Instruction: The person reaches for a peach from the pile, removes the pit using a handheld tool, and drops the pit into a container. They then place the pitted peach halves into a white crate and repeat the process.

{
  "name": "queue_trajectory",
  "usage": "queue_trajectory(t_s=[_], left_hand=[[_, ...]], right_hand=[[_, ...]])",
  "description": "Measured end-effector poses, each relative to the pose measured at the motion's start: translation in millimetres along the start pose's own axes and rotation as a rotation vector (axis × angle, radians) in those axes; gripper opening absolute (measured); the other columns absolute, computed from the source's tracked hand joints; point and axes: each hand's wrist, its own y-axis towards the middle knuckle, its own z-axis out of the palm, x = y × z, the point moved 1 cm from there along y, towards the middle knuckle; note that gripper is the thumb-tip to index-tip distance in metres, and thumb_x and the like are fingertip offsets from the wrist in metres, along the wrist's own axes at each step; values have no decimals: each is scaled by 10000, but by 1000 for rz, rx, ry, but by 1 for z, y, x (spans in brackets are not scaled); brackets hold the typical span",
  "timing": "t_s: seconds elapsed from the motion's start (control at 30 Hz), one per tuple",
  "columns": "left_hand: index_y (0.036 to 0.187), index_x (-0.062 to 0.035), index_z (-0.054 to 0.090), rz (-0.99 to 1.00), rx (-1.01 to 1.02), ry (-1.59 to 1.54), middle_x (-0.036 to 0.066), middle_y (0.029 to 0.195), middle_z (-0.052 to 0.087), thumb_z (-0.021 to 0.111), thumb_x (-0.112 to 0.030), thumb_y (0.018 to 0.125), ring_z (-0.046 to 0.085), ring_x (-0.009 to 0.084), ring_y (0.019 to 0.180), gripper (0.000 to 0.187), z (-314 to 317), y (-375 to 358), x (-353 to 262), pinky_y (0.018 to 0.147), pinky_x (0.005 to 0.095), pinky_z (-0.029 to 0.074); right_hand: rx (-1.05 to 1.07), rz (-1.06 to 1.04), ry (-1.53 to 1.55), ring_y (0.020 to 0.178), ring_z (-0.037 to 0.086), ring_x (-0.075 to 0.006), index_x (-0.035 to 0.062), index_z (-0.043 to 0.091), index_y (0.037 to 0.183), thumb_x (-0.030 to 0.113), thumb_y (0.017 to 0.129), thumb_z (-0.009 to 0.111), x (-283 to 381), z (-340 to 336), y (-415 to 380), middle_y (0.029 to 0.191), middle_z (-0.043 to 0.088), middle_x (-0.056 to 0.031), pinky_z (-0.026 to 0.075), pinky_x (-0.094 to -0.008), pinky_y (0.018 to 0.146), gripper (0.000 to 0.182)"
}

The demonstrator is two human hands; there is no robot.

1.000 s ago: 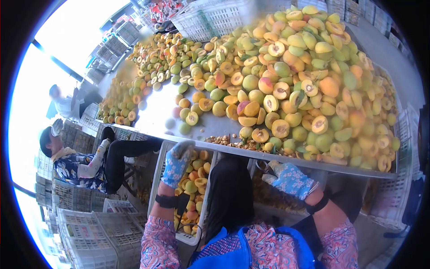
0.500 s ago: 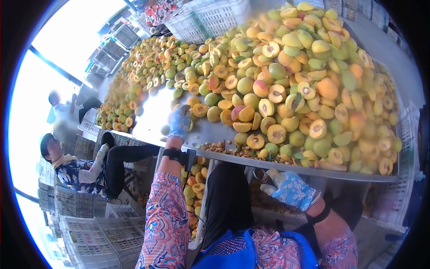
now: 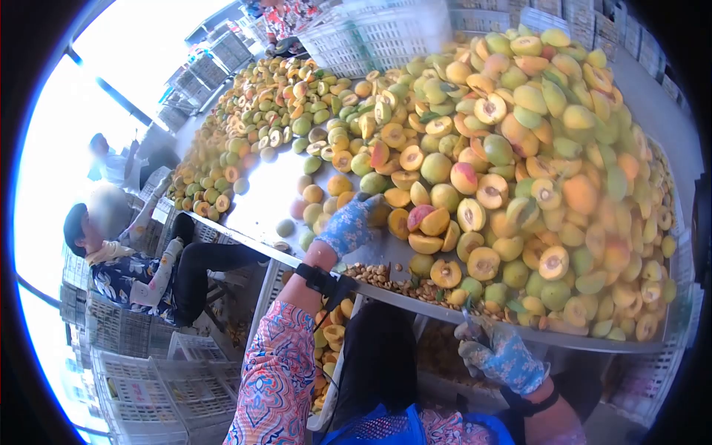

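Observation:
My left hand (image 3: pixel 347 228), in a blue flowered glove, reaches over the metal table. Its fingers curl round a yellow-green peach (image 3: pixel 380 216) at the edge of the pile; the hand hides part of this fruit. Below the table's front edge, my right hand (image 3: pixel 506 360) wears a similar glove. It is closed on a small metal tool (image 3: pixel 472 328), whose exact shape is blurred. Halved and whole peaches (image 3: pixel 482 263) lie heaped to the right of my left hand, several showing stones or hollows in their cut faces.
Loose peach stones (image 3: pixel 378 276) lie along the metal table's rim (image 3: pixel 415 302). Under it stands a crate of peach halves (image 3: pixel 332 334). A white plastic crate (image 3: pixel 378 37) stands at the back. Another person (image 3: pixel 137 271) sits at the left, beside stacked crates (image 3: pixel 148 393).
My left hand has moved right, away from the bare shiny metal and onto fruit at the pile's edge. Several peaches now lie where it was. The view has shifted; my right hand appears lower.

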Motion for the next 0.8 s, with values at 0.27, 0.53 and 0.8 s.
queue_trajectory(t_s=[0.27, 0.53, 0.8], left_hand=[[1263, -105, 535, -102, 251, 32, 208, 1185, 501, 786, -288, 693, 567, 388, 1035, 649, -3, 12, -3, 886, 444, 487], [1197, -91, 545, -251, 387, -8, 197, 1100, 521, 780, -301, 686, 593, 383, 934, 600, -4, 10, -14, 788, 454, 501], [1208, -35, 513, -304, 451, -84, 229, 1116, 507, 732, -201, 693, 593, 407, 927, 584, -7, 5, -27, 775, 465, 513]], right_hand=[[-129, 95, 236, 616, 541, -129, -14, 560, 1090, 39, 850, 608, 22, -23, -13, 717, 567, -12, 477, -248, 619, 250], [6, 91, 88, 606, 399, -95, -3, 545, 976, 27, 809, 620, 17, -55, 25, 699, 444, 15, 399, -239, 544, 185], [37, 185, -104, 611, 397, -124, 13, 589, 1007, 88, 820, 645, 6, -61, 24, 717, 441, -6, 403, -278, 550, 210]])
